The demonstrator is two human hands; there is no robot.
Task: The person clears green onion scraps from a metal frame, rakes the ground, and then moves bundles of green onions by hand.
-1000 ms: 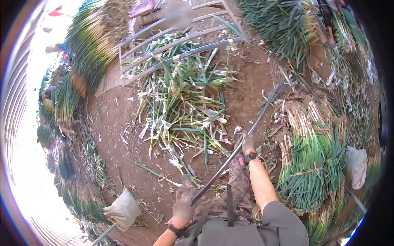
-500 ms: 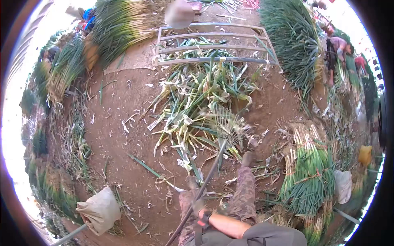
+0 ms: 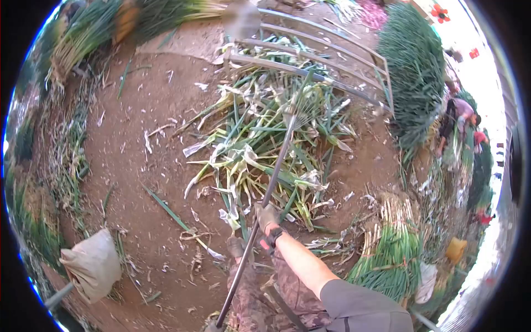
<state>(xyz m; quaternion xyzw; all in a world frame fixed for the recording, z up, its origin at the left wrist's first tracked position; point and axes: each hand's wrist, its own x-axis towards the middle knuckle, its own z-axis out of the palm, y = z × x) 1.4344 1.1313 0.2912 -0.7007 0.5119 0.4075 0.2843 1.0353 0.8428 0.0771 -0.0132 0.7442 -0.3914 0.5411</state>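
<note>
My right hand point(image 3: 267, 216), in a glove with a watch at the wrist, is closed around the middle of a rake's handle point(image 3: 251, 243). At the bottom edge a sliver of my gloved left hand point(image 3: 212, 327) shows at the handle's lower part; its fingers are mostly cut off. The rake's fan of tines point(image 3: 303, 108) is at the upper part of a loose heap of green onion leaves and trimmings point(image 3: 249, 160), below a metal frame point(image 3: 310, 72). Some tines are blurred or hidden among the leaves.
Bundled green onions point(image 3: 390, 249) lie at right, and a large onion stack point(image 3: 412, 72) stands behind. A person point(image 3: 459, 116) bends over at far right. A beige cloth bundle point(image 3: 94, 265) sits on a pole at lower left. A blurred pale round shape point(image 3: 241, 25) is at top.
The rake head has moved forward, up the heap to near the frame. My right arm reaches farther out. The view has tilted and turned, and a bit of my left hand has come into view.
</note>
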